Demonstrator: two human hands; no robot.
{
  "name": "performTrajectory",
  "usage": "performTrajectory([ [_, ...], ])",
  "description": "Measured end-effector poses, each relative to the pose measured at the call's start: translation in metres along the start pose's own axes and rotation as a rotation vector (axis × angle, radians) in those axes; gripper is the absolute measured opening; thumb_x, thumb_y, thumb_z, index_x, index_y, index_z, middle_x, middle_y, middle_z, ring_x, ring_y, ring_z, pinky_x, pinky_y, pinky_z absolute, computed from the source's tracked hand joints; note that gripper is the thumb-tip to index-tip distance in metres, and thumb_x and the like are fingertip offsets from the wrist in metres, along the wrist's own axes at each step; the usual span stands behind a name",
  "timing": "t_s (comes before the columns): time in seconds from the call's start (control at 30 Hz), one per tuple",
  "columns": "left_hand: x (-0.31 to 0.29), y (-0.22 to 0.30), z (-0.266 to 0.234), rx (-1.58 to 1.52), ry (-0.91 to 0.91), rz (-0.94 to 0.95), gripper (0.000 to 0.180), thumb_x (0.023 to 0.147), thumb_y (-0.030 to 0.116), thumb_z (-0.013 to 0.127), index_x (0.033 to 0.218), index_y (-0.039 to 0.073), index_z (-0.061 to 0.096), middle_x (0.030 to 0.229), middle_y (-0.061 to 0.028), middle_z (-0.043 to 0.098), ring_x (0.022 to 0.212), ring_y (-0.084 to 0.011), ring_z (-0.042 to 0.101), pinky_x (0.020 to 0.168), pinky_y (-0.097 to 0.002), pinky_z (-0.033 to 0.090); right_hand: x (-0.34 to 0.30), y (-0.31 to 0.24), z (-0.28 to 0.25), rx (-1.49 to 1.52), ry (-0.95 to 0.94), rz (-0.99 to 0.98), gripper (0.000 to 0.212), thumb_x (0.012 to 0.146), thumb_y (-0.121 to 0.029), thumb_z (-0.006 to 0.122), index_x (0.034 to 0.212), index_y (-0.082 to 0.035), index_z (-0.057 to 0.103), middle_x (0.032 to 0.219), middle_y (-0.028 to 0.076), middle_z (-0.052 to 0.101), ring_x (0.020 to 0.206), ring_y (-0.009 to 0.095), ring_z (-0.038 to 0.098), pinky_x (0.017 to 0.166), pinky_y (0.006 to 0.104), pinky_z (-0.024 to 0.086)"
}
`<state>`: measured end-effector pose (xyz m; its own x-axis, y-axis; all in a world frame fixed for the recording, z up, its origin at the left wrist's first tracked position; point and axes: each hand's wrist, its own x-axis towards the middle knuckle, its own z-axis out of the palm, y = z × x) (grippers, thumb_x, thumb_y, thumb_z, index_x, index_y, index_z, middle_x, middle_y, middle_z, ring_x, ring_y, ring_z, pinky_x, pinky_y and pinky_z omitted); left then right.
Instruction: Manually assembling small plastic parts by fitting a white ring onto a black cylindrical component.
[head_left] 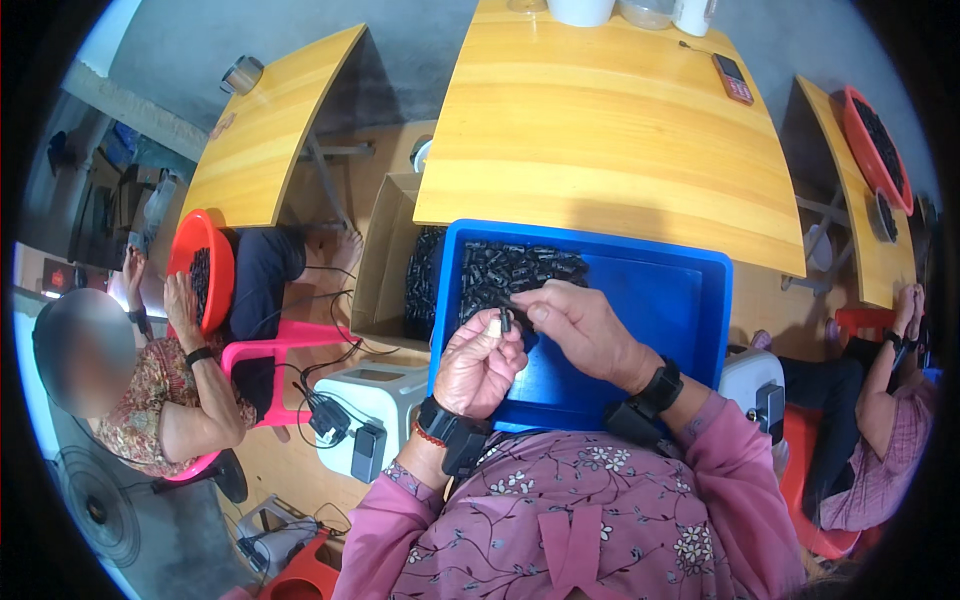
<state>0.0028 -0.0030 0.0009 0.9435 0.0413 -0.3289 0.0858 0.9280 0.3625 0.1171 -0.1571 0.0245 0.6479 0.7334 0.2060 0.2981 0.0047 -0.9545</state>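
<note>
One small black part point(505, 321) is near the middle of the frame, pinched by the left hand point(480, 365). The right hand point(590, 333) has bent fingers close by; I cannot tell if they hold anything. More black parts point(530, 264) lie in the blue bin point(665, 300).

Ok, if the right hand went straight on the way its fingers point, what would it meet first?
Probably the small black piece pinched in the left hand; the right hand has its fingertips close by its upper end, though depth is unclear.

A workshop (seated co-workers point(215, 425), bins point(660, 330) of small black parts point(520, 268)).
</note>
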Motion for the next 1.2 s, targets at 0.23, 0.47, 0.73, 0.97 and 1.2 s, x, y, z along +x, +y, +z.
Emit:
performTrajectory([
  [0.23,-0.001,-0.001,0.001,-0.096,0.008,0.003,0.016,0.091,0.003,0.059,0.107,0.003,0.059,0.094,-0.0074,0.063,0.075,-0.0149,0.058,0.063,-0.0285,0.048,-0.002,-0.006,0.006,-0.175,-0.043,-0.207,0.021,0.089,-0.012,0.065,0.106,0.000,0.064,0.078,0.012,0.056,0.069,0.029,0.060,0.060,0.0358,0.050],
  [0.47,-0.001,-0.003,-0.006,-0.089,0.002,0.035,0.017,0.089,0.000,0.060,0.104,0.006,0.058,0.096,-0.0078,0.061,0.074,-0.0156,0.057,0.063,-0.0286,0.047,-0.002,-0.003,0.008,-0.226,-0.037,-0.263,0.022,0.085,-0.010,0.069,0.105,0.000,0.065,0.076,0.011,0.055,0.066,0.028,0.058,0.057,0.0354,0.049],
  [0.73,-0.001,-0.004,-0.009,-0.036,-0.017,0.050,0.016,0.088,0.001,0.062,0.103,0.008,0.059,0.095,-0.0063,0.061,0.071,-0.0129,0.055,0.061,-0.0269,0.045,-0.003,0.005,0.007,-0.200,-0.008,-0.236,0.021,0.086,-0.012,0.069,0.104,-0.002,0.067,0.077,0.010,0.056,0.065,0.027,0.060,0.057,0.0342,0.050],
  [0.97,0.000,-0.003,-0.004,-0.075,0.025,0.017,0.017,0.090,0.002,0.062,0.105,0.009,0.059,0.095,-0.0062,0.062,0.073,-0.0123,0.054,0.062,-0.0263,0.045,-0.003,0.005,0.008,-0.140,0.014,-0.196,0.019,0.088,-0.013,0.067,0.103,-0.002,0.068,0.077,0.010,0.057,0.066,0.025,0.060,0.059,0.0332,0.050],
  [1.2,0.000,-0.004,-0.006,-0.072,0.024,0.002,0.021,0.090,0.004,0.061,0.111,0.008,0.058,0.099,-0.0079,0.062,0.075,-0.0138,0.053,0.064,-0.0272,0.045,-0.002,0.002,0.003,-0.121,0.012,-0.189,0.019,0.089,-0.012,0.066,0.104,-0.001,0.067,0.077,0.011,0.056,0.068,0.026,0.060,0.060,0.0339,0.050],
])
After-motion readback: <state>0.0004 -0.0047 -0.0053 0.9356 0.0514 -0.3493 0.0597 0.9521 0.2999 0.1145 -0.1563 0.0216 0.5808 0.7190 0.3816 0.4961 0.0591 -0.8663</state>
